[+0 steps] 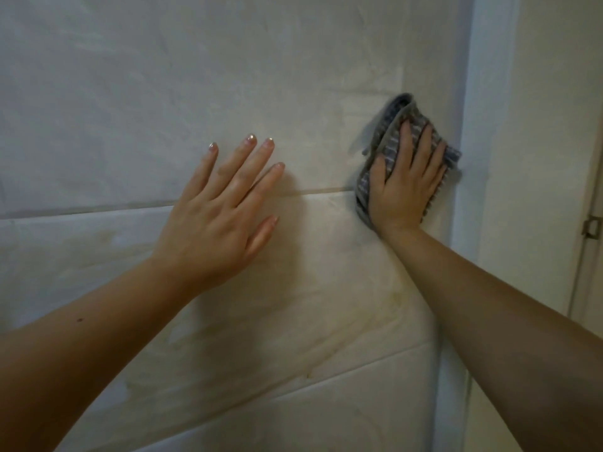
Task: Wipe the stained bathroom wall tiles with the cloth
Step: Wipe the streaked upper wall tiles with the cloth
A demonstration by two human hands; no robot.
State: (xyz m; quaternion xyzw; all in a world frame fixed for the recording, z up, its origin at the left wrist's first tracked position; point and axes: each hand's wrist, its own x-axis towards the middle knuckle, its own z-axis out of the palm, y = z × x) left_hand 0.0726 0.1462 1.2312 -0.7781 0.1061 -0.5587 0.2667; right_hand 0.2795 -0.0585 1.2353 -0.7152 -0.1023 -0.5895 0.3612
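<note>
Grey striped cloth (388, 125) sits pressed to the wall tiles (130, 125) beside the corner trim (463, 158) under the straight fingers (404, 138) of the right hand (404, 187), left hand (215, 223) braced flat and open nearby; wiping appears under way, with yellowish stains (396, 290) below likely next.

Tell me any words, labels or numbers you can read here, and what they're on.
None can be read. The cloth shows only stripes, and the tiles and the hinge bear no visible writing.
</note>
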